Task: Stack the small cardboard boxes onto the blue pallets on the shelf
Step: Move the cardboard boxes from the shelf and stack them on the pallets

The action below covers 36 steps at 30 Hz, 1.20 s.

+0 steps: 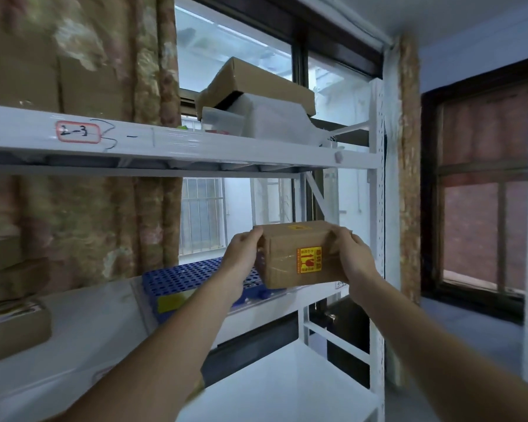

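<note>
Both hands clamp the small cardboard box (299,254) — left hand (241,257) and right hand (352,257) on opposite ends — with the blue pallet (177,278) just below and left of them on the shelf (104,315).

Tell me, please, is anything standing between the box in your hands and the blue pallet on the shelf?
Nothing visible does. The small cardboard box, held by the left hand and right hand, hangs just above the right end of the blue pallet. The pallet's visible top is bare; the part behind the box and left arm is hidden.
</note>
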Available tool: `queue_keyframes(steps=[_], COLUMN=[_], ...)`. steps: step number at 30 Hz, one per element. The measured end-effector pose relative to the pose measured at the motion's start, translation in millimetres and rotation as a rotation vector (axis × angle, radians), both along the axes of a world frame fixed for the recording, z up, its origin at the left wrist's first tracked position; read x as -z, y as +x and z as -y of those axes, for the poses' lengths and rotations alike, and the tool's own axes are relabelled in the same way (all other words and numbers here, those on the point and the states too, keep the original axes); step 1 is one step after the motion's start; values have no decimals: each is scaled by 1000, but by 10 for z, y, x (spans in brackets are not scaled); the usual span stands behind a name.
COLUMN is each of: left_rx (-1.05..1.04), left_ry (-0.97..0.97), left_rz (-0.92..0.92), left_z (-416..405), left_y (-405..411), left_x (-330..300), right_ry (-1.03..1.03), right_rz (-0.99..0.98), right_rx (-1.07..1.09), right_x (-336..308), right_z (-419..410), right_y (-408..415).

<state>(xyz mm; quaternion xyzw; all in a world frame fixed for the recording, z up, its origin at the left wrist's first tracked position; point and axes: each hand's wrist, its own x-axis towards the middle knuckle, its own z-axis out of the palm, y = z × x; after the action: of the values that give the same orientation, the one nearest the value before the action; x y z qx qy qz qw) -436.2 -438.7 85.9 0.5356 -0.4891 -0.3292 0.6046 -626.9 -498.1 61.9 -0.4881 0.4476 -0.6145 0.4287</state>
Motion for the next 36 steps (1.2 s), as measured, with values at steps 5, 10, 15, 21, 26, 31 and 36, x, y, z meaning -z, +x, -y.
queue_keyframes(steps=[5, 10, 15, 21, 26, 31, 36], left_rx=[22, -90, 44, -23, -294, -357, -386], left_ry=[51, 95, 187, 95, -130, -188, -72], left_rz=[-55, -141, -245, -322, -427, -399, -178], left_z=[361, 654, 909, 1396, 1921, 2384, 2624], left_y=[-265, -387, -400, -344, -365, -515, -426], left_x=[-1, -80, -103, -190, -265, -156, -111], right_ry=[42, 75, 72, 80, 47, -24, 13], right_rz=[13, -12, -1, 22, -66, -98, -116], right_rx=[-109, -244, -381, -446, -491, -645, -663], right_x=[-9, -47, -188, -375, -448, -422, -327], right_z=[512, 971, 1349, 1912, 2189, 2393, 2798], right_y=[-317, -493, -457, -238, 16, 265, 413])
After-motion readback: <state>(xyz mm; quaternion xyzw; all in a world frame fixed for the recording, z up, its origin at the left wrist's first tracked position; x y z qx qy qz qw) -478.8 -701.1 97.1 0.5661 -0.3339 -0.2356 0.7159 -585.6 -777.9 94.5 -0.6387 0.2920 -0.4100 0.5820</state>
